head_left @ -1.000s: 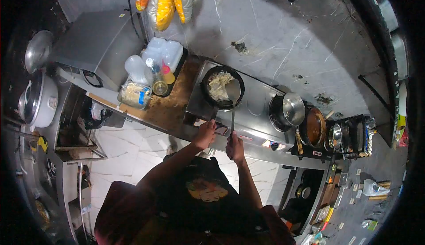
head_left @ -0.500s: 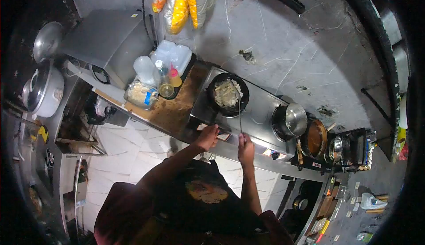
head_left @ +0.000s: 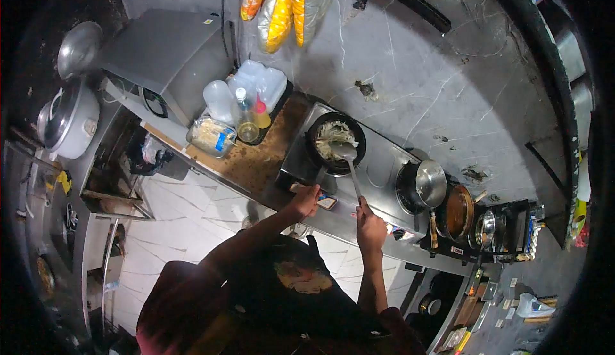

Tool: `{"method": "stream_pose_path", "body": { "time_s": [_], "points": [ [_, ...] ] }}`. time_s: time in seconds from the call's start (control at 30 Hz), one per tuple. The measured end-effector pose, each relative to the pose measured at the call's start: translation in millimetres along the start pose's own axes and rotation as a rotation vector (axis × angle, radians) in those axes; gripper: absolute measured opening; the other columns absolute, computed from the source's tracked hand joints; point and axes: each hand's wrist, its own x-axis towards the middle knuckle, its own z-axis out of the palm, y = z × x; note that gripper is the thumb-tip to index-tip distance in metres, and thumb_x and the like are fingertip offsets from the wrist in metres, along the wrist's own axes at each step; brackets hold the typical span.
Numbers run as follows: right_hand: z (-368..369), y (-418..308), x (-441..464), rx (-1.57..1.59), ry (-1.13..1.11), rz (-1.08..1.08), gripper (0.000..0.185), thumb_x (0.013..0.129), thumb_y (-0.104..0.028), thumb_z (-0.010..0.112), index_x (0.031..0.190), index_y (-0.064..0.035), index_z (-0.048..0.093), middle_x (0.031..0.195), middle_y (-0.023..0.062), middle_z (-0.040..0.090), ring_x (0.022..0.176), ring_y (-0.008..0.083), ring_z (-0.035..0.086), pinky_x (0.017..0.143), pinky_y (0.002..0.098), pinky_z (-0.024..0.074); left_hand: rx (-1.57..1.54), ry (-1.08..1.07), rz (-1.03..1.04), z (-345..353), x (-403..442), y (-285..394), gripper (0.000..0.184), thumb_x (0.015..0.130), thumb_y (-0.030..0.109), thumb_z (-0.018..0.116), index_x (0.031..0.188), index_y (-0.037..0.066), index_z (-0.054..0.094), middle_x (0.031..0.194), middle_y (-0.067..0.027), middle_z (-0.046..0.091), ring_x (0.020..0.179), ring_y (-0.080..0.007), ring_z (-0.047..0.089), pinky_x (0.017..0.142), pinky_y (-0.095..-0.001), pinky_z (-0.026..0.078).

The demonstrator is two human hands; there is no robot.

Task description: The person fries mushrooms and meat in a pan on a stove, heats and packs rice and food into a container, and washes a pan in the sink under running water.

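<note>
Ahead of the right hand (head_left: 371, 230), and leaning off to its left: the ladle (head_left: 346, 152), long axis running from the fist up to the black pan (head_left: 360, 138). Fingers wrapped closed about the handle's near end. Ladle head well out from that hand, inside the pan, over its right-hand lower part, against pale shredded food (head_left: 334, 129); whether it touches the pan floor, cannot tell.

Left hand (head_left: 307, 201) curled tight at the near end of the pan's short dark handle; most of the grip hidden by the fist itself. Pan lies straight ahead of this hand and a little to its right, handle pointing back toward the fist. Of the two, left hand is nearer the pan rim; right reaches it only through the ladle's length. The two shafts converge on the pan, hands apart, no crossing.

Pan sits on the steel stove (head_left: 378, 177). Right of the right hand, farther ahead: a saucepan (head_left: 431, 182), apart from the ladle. Ahead-left of the left hand: brown bench (head_left: 246, 168), bottles at its far side.
</note>
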Motion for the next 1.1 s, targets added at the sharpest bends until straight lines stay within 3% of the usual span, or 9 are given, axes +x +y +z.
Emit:
{"method": "stream_pose_path", "body": {
  "time_s": [0.1,0.17,0.27,0.6,0.7,0.8,0.9,1.0,1.1],
  "points": [
    [7.4,2.1,-3.9,-0.023,-0.003,-0.037,0.035,0.097,-0.031,0.055,0.130,-0.0201,0.062,0.079,0.0181,0.069,0.071,0.0392,0.067,0.063,0.0504,0.0514,-0.016,0.017,-0.068,2.0,-0.9,-3.9,0.048,0.094,0.063,0.051,0.086,0.016,0.048,0.064,0.0049,0.032,0.046,-0.0076,0.030,0.041,-0.0261,0.024],
    [17.1,1.0,4.5,-0.042,0.077,-0.061,0.033,0.098,-0.029,0.055,0.128,-0.0178,0.064,0.070,0.0236,0.063,0.063,0.0428,0.063,0.057,0.0522,0.0475,0.021,0.081,0.024,10.8,-4.7,-0.5,0.047,0.094,0.063,0.052,0.087,0.016,0.048,0.063,0.0060,0.030,0.045,-0.0071,0.027,0.040,-0.0259,0.023],
    [-8.3,-6.5,-3.6,0.052,0.067,-0.068,0.033,0.098,-0.029,0.054,0.128,-0.0173,0.064,0.071,0.0237,0.063,0.064,0.0429,0.063,0.058,0.0526,0.0482,-0.076,-0.009,-0.078,-2.0,0.9,-3.5,0.047,0.094,0.063,0.052,0.087,0.016,0.048,0.063,0.0070,0.030,0.045,-0.0064,0.027,0.041,-0.0250,0.022],
    [-11.0,5.2,3.4,-0.019,0.057,-0.077,0.035,0.098,-0.032,0.053,0.129,-0.0197,0.063,0.075,0.0223,0.066,0.068,0.0419,0.065,0.060,0.0531,0.0488,-0.110,0.003,-0.058,-5.7,0.9,-7.5,0.041,0.094,0.059,0.056,0.082,0.020,0.051,0.063,0.0080,0.033,0.048,-0.0081,0.028,0.044,-0.0251,0.020],
    [-7.2,4.5,0.5,0.017,0.052,-0.034,0.033,0.098,-0.029,0.054,0.127,-0.0168,0.065,0.083,0.0205,0.069,0.073,0.0393,0.067,0.064,0.0478,0.0516,-0.196,-0.095,-0.081,-2.9,4.7,-2.7,0.044,0.094,0.060,0.055,0.084,0.017,0.052,0.063,0.0077,0.032,0.048,-0.0079,0.027,0.043,-0.0252,0.020],
    [3.0,3.6,-14.7,0.162,0.079,-0.010,0.032,0.096,-0.025,0.060,0.126,-0.0134,0.066,0.092,0.0179,0.072,0.079,0.0357,0.070,0.069,0.0405,0.0542,-0.171,0.065,-0.163,8.2,-2.1,6.7,0.052,0.092,0.066,0.052,0.085,0.014,0.051,0.060,0.0079,0.023,0.047,-0.0059,0.023,0.042,-0.0254,0.020],
    [35.0,15.2,-30.9,0.216,0.316,-0.008,0.033,0.095,-0.028,0.063,0.127,-0.0237,0.065,0.075,0.0176,0.067,0.067,0.0373,0.066,0.059,0.0452,0.0509,-0.226,0.041,-0.209,8.6,-0.8,7.2,0.051,0.094,0.064,0.051,0.088,0.013,0.052,0.058,0.0080,0.023,0.047,-0.0063,0.024,0.041,-0.0252,0.019],
    [35.0,29.1,-42.5,0.060,0.168,0.071,0.031,0.092,-0.026,0.066,0.123,-0.0230,0.068,0.087,0.0134,0.072,0.077,0.0313,0.071,0.064,0.0394,0.0540,-0.200,0.075,-0.134,8.3,-2.3,3.1,0.049,0.095,0.061,0.051,0.090,0.013,0.054,0.059,0.0080,0.026,0.047,-0.0064,0.025,0.040,-0.0254,0.020],
    [-8.4,34.5,-38.2,-0.097,0.141,-0.011,0.030,0.091,-0.031,0.067,0.120,-0.0261,0.071,0.080,0.0145,0.071,0.067,0.0336,0.068,0.059,0.0425,0.0519,-0.205,0.056,-0.174,1.4,0.2,1.0,0.047,0.096,0.059,0.052,0.091,0.012,0.055,0.060,0.0078,0.028,0.047,-0.0064,0.026,0.041,-0.0249,0.022]
  ]
}}
